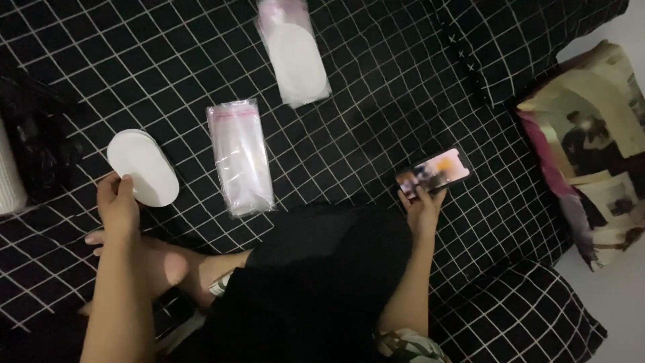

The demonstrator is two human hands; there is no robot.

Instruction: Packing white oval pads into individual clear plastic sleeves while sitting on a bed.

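Note:
My left hand (117, 205) pinches the near edge of a stack of white oval pads (142, 167) lying on the black grid-patterned bedsheet (363, 87). My right hand (422, 207) holds a lit smartphone (433, 173) at the right of my lap. Between the two hands lies a stack of empty clear plastic sleeves (240, 158). Farther away, a clear bag filled with white oval pads (293, 57) rests on the sheet.
A black plastic bag (37, 128) lies at the left edge beside something white (8, 178). A printed pillow (594, 148) lies at the right. A black grid pillow (524, 40) sits at the top right. My legs and black clothing (309, 282) fill the bottom centre.

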